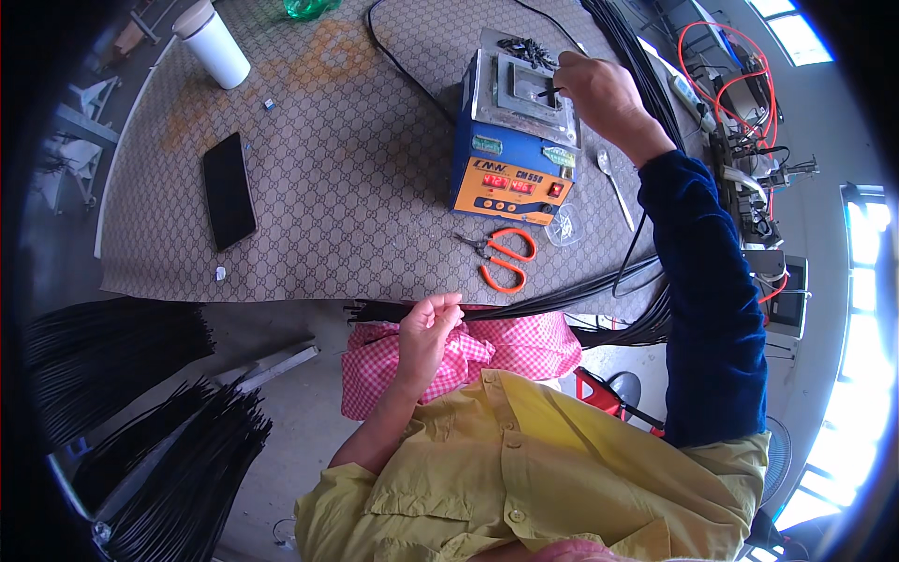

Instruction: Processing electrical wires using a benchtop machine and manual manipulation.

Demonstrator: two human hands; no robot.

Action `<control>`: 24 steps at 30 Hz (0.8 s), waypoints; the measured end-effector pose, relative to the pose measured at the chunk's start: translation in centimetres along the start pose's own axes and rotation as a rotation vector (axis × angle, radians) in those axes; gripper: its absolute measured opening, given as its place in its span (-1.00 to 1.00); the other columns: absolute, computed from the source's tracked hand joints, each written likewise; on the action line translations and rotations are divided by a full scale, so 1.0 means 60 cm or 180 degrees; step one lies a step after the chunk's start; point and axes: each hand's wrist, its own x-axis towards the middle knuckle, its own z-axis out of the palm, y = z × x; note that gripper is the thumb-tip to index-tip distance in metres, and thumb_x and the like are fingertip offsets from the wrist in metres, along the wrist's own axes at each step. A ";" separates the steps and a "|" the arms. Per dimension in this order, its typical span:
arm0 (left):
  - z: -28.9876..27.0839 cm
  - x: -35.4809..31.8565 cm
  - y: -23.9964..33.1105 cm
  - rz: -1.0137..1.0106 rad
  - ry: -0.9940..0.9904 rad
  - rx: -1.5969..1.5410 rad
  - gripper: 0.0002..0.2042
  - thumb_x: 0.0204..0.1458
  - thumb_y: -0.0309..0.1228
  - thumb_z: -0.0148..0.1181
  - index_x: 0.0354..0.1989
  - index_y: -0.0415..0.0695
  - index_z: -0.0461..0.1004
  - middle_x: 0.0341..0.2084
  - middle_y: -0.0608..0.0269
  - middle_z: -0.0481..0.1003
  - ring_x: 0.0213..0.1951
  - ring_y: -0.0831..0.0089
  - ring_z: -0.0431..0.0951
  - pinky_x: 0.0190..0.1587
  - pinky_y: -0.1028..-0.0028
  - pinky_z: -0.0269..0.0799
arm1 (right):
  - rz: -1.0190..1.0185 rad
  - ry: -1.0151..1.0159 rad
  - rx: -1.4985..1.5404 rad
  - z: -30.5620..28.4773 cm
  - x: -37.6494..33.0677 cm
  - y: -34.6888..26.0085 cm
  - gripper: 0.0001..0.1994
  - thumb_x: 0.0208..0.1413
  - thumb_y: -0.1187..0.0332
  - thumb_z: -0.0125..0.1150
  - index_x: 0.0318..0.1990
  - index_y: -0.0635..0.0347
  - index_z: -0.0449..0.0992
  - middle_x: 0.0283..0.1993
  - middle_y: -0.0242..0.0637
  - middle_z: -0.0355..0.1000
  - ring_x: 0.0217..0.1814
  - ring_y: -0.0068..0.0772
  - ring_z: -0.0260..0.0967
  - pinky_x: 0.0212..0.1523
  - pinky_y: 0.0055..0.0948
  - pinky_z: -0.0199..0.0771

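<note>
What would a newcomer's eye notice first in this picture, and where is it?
Probably the blue and orange machine, right of centre on the patterned table, with the right hand holding a thin dark strand at its top. Then the cutters with bright orange handles, just in front of the machine. Thick black cable bundles at the lower left also stand out.

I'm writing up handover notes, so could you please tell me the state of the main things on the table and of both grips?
Machine, red digits lit
Right grip, pinching a thin dark piece
Left grip, fingers curled, contents unclear
Snips, lying loose, handles spread
Phone, flat, screen dark
Cup, upright
Spoon, lying loose
Dish, holding pale bits
</note>
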 end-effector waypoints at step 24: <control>-0.004 0.004 -0.003 -0.0057 -0.0054 -0.0078 -0.82 0.01 -0.52 0.03 -0.21 -0.29 0.38 -0.43 0.31 0.39 -0.38 0.64 0.37 -0.28 0.65 0.32 | -0.0268 -0.0328 -0.0301 -0.015 0.019 0.008 -0.92 -0.14 0.51 0.03 -0.49 0.12 0.45 -0.36 -0.36 0.33 -0.32 -0.32 0.39 -0.36 -0.42 0.43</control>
